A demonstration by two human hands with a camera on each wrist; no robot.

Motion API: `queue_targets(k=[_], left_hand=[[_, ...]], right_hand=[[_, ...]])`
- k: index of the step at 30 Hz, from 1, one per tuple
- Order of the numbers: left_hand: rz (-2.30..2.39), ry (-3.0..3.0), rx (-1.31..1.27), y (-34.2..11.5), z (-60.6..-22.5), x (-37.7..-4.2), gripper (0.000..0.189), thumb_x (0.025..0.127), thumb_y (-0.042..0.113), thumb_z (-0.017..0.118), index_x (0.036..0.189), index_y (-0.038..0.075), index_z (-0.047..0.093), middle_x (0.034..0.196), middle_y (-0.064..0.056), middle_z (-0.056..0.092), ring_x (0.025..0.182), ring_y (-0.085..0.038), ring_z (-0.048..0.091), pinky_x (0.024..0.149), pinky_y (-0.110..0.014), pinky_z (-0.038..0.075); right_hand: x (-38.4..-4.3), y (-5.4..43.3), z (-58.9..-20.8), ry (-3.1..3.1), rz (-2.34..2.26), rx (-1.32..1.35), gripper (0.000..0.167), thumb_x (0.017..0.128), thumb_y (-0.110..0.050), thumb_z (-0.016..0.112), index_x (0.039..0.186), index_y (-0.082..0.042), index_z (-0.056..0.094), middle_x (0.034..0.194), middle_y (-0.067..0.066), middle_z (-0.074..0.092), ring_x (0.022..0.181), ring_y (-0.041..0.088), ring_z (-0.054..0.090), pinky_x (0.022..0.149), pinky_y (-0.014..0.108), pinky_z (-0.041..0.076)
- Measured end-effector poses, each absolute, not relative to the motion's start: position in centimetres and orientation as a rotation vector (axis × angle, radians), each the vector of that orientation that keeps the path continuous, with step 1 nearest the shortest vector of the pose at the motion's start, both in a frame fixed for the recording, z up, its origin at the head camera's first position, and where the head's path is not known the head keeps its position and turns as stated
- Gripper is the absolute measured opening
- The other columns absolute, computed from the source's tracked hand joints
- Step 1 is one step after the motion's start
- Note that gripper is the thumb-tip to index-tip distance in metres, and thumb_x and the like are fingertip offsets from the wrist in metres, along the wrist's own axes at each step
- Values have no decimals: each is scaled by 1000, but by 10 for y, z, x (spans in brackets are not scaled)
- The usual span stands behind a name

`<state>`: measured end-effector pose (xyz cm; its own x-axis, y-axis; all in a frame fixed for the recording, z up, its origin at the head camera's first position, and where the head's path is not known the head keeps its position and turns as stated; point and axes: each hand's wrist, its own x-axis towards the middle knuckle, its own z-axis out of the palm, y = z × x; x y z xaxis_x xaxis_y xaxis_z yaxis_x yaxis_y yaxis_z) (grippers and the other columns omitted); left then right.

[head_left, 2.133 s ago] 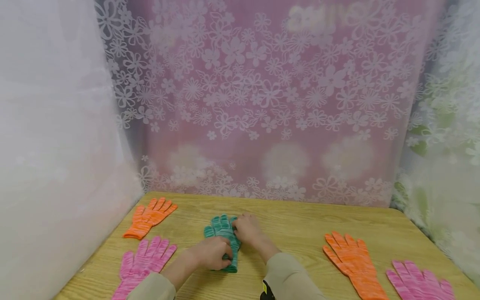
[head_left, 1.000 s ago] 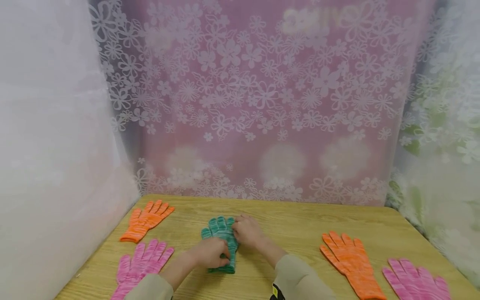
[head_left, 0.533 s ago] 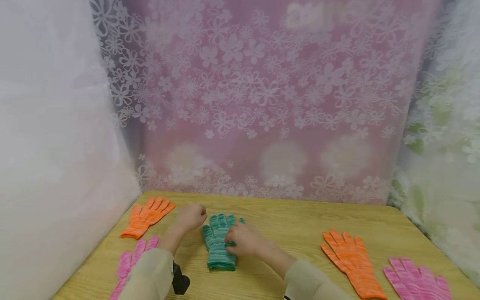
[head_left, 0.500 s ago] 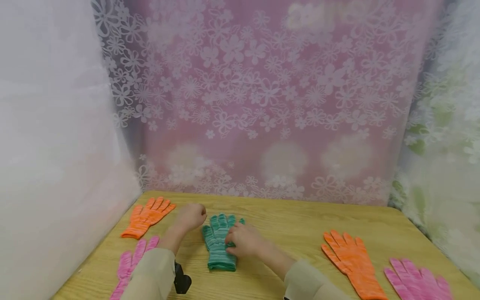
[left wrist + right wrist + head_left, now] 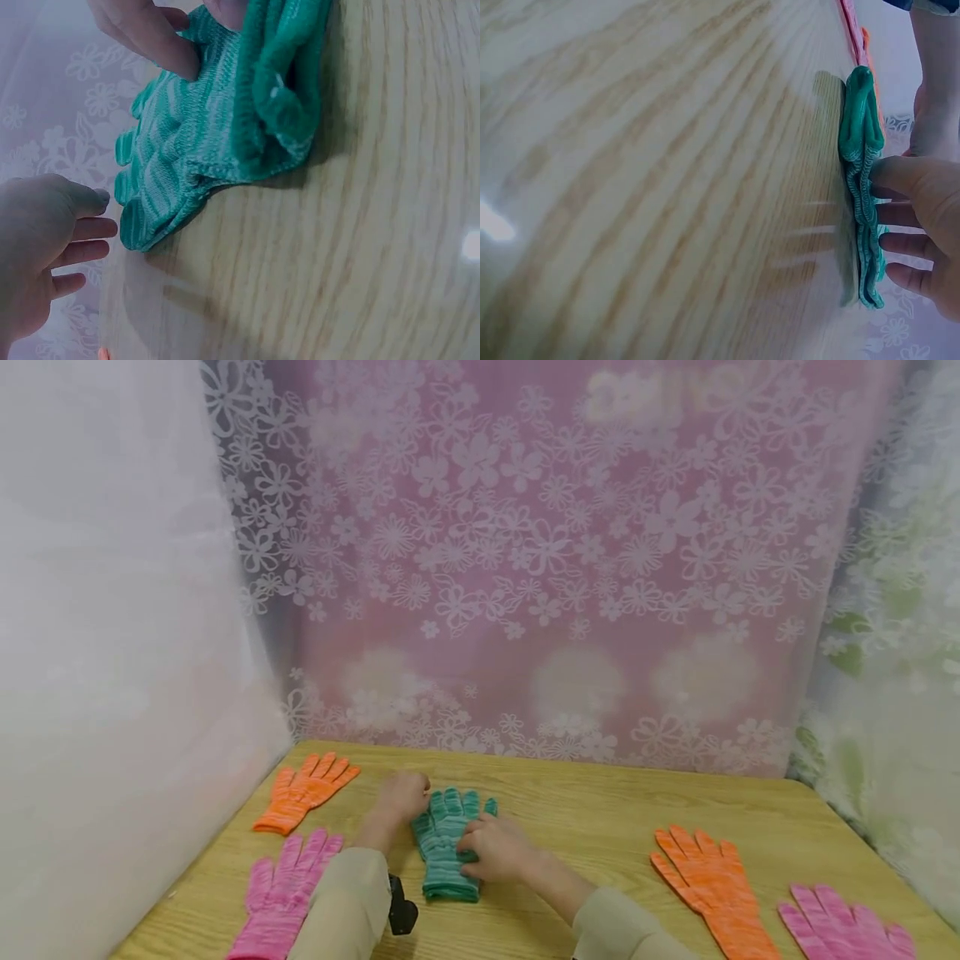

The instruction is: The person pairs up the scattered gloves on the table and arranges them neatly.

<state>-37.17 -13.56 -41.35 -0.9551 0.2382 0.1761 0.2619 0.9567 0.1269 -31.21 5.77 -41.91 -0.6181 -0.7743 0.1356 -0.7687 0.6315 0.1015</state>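
Observation:
A teal striped knit glove (image 5: pixel 448 847) lies at the middle of the wooden table, fingers away from me and cuff toward me. The left hand (image 5: pixel 405 795) is at the glove's upper left; in the left wrist view its fingertips (image 5: pixel 101 196) reach the outer glove finger, thumb and fingers apart. My right hand (image 5: pixel 497 850) rests on the glove's right side, its fairly straight fingers (image 5: pixel 907 244) touching the upper layer. Seen from the left wrist, the glove's cuff (image 5: pixel 277 105) shows a thick, bunched opening.
On the left side lie an orange glove (image 5: pixel 303 792) and, nearer, a pink glove (image 5: pixel 281 893), partly behind the left sleeve. Another orange glove (image 5: pixel 708 889) and pink glove (image 5: pixel 843 927) lie on the right. A flowered curtain (image 5: pixel 540 568) stands behind the table.
The left hand has moved from the teal glove's cuff to its upper left. The right hand has slid from the fingertips down to the glove's right side, and the cuff is uncovered.

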Motion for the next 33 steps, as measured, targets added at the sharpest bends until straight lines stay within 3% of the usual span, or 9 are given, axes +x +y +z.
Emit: queue_targets(k=[2,5,8,10,18,23,27,33], left_hand=[[-197,-2965,-376,-133,-415,-373,18,89,18,60,99,6,70,100,-9,67,91,-26,62,78,-40,49],[-209,-2990,-368,-131,-418,-374,14,89,16,59,84,6,68,83,-7,65,75,-22,59,70,-36,47],[-228,-2971,-382,-128,-420,-376,23,87,12,59,65,9,58,62,-3,54,57,-18,46,58,-33,39],[-221,-2952,-389,-126,-421,-376,27,86,10,59,60,11,51,57,-2,47,55,-17,42,57,-34,38],[-212,-2862,-386,-123,-423,-377,25,83,5,58,60,11,50,60,-1,50,59,-17,50,60,-38,44],[-174,-2779,-350,-125,-423,-377,26,79,4,59,56,11,48,60,-3,51,60,-21,55,57,-39,46],[-127,-2767,-306,-125,-423,-379,17,78,4,60,61,8,57,69,-8,58,71,-28,61,66,-44,48],[-42,-2812,-289,-122,-429,-378,7,80,6,61,74,7,65,80,-9,64,82,-29,61,76,-47,43]], right_hand=[[-313,58,-420,-2694,-55,1284,26,82,-38,69,103,-22,71,101,-8,62,98,14,55,82,30,46],[-314,59,-420,-2713,-48,1294,27,82,-38,68,104,-23,71,102,-8,61,96,13,54,79,29,46],[-313,59,-419,-2725,-41,1302,27,82,-37,68,104,-23,71,100,-9,61,90,11,52,71,25,45],[-313,59,-419,-2728,-43,1305,27,83,-37,68,104,-23,71,100,-9,61,89,10,52,69,24,44],[-313,59,-419,-2712,-78,1310,27,83,-38,68,106,-24,70,102,-9,61,101,14,56,82,32,47],[-314,59,-421,-2718,-60,1321,28,83,-38,68,106,-23,70,102,-10,61,98,12,55,81,27,46],[-314,60,-420,-2713,-64,1328,28,83,-37,68,106,-22,70,102,-9,60,95,10,54,80,24,45],[-313,58,-420,-2706,-79,1342,27,84,-36,68,106,-22,70,102,-9,60,98,10,55,83,27,45]])
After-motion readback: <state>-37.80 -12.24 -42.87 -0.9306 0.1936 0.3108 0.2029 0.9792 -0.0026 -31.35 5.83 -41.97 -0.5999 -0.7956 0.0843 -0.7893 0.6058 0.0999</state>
